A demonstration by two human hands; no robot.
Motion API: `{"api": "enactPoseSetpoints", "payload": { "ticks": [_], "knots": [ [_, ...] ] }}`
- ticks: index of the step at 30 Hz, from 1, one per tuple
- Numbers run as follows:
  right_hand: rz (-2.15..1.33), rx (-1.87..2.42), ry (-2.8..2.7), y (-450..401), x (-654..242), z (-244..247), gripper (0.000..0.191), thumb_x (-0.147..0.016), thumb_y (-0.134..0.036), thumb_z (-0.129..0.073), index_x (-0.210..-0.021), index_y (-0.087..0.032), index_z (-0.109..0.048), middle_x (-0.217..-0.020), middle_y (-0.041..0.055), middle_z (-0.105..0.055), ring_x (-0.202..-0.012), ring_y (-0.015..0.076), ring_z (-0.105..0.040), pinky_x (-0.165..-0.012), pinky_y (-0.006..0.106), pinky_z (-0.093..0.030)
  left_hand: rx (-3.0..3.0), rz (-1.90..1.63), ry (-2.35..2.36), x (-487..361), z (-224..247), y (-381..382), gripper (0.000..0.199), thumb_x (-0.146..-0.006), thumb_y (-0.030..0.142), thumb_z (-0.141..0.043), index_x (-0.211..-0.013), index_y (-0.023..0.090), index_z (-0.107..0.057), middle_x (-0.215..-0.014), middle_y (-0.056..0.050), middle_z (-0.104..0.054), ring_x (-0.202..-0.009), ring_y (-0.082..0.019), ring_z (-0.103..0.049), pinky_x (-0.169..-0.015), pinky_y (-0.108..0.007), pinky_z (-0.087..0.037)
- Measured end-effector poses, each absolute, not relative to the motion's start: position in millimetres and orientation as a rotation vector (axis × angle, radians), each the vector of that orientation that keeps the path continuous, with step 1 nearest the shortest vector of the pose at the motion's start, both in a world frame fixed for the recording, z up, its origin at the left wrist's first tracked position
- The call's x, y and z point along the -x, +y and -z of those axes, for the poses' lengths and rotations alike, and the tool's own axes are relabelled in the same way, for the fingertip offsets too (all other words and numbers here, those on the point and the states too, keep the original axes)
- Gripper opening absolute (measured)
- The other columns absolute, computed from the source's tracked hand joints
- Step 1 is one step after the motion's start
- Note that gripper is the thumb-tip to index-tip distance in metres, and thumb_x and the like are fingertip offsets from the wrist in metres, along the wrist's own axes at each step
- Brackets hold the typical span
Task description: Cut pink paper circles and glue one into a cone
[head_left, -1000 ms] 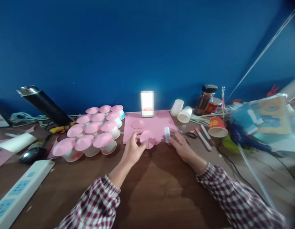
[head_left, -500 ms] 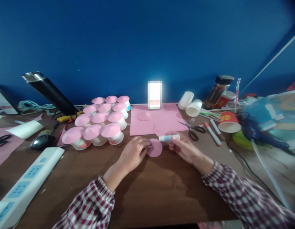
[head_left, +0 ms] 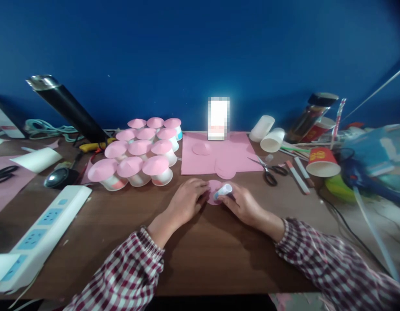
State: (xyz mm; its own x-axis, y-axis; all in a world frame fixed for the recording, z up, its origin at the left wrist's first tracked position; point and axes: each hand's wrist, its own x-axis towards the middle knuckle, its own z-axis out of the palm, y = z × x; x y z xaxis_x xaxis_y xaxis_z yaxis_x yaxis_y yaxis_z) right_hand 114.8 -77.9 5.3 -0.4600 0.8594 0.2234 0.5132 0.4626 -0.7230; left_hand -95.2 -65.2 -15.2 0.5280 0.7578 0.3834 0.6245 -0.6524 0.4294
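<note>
A pink paper circle lies on the brown table in front of me. My left hand has its fingers curled together at the circle's left edge, gripping it there. In my right hand is a white and blue glue stick. It is tilted, with its lower end against the circle; the tip itself is hidden. Just behind lie more pink circles, overlapping the front edge of a pink paper sheet. Black-handled scissors rest to the right.
Several paper cups topped with pink cones stand at left, near a power strip and a black flask. At right are white cups, a red cup, markers and a blue glue gun. A bright pixelated patch covers something at the wall.
The glue stick has gone from lying level beside the circle to tilted with its end down on it. My right hand has moved in toward my left. The view has shifted slightly.
</note>
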Motion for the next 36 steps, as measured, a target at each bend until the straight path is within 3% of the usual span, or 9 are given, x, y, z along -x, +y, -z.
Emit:
{"api": "enactPoseSetpoints", "payload": {
  "ticks": [16,36],
  "knots": [
    [-0.708,1.129,-2.233,-77.9,-109.8,-3.5,0.010,-0.090,-0.029,-0.052,-0.093,-0.021,-0.058,-0.086,0.0061,-0.066,-0.076,0.0210,-0.061,-0.069,0.030,-0.045,-2.474,-0.819,1.203,93.7,14.4,-66.8,0.023,-0.085,0.020,-0.055,-0.106,0.020,-0.067,-0.109,-0.007,-0.068,-0.105,-0.023,-0.058,-0.091,-0.041,-0.048],
    [-0.718,1.001,-2.327,-73.0,-112.4,4.8,0.011,-0.091,-0.030,-0.051,-0.092,-0.021,-0.057,-0.091,0.0077,-0.064,-0.083,0.0217,-0.059,-0.073,0.031,-0.045,-2.475,-0.811,1.229,93.5,13.2,-69.1,0.023,-0.087,0.020,-0.053,-0.105,0.019,-0.067,-0.109,-0.008,-0.068,-0.104,-0.022,-0.060,-0.092,-0.042,-0.048]
  ]
}}
